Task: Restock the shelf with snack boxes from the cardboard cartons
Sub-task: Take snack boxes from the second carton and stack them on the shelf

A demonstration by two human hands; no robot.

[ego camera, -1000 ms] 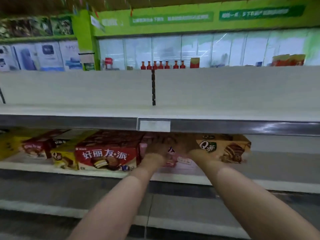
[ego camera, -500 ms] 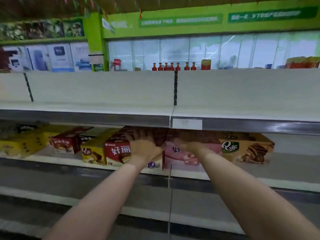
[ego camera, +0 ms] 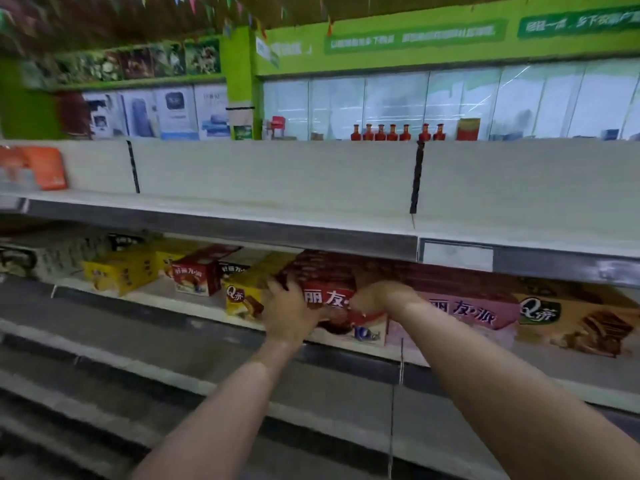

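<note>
Both hands are on a red snack box [ego camera: 341,299] that sits on the middle shelf [ego camera: 194,303], under the metal front edge of the shelf above. The left hand [ego camera: 289,315] is spread wide, fingers fanned over the box's left front corner, the palm flat against the printed face and the fingertips curling up onto the top edge. The right hand [ego camera: 377,299] lies on the same box's right part, fingers bent over the front top edge; how far they wrap round it cannot be told, since the blur hides the fingertips. Between the two hands the white lettering of the box front shows.

Just left of the left hand, touching the red box, stands a yellow box [ego camera: 242,299] with a round "Q" mark. Further left of that hand are a smaller red box [ego camera: 195,277] and another yellow carton [ego camera: 119,273], each a little apart from the next. Directly right of the right hand a pink box [ego camera: 457,320] stands against the red one, and beyond it a tan box [ego camera: 581,323] with a green "Q" mark, the last in the row.

Above the hands the upper shelf [ego camera: 277,209] has only an orange packet [ego camera: 45,168] at its far left end. A blank price tag holder [ego camera: 457,256] is fixed on that shelf's front edge, up and to the right of the right hand.
</note>
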